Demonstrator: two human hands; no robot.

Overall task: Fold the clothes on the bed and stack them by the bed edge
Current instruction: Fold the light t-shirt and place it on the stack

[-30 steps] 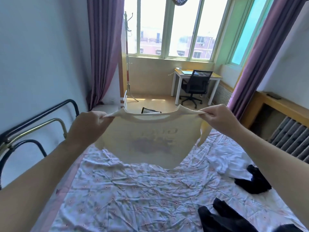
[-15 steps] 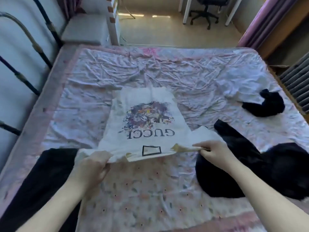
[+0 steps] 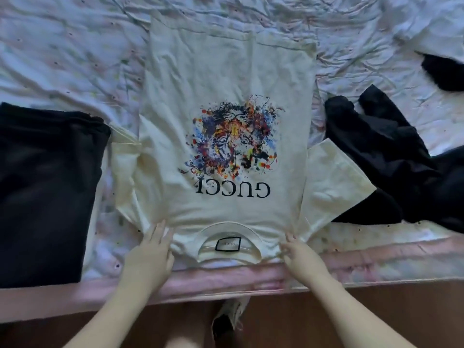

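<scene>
Wrinkled floral bed sheet (image 3: 75, 59), folded black garment (image 3: 45, 192) at left, left hand (image 3: 148, 254) with straight fingers pressing cream printed T-shirt (image 3: 226, 79) lying flat near bed edge, right hand (image 3: 303, 257) flat on its shoulder, crumpled black clothes (image 3: 391, 167) touching right sleeve.

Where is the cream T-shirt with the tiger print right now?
In the head view the cream T-shirt lies flat mid-bed, print up, collar at the near edge, between folded black clothes and a black heap.
</scene>
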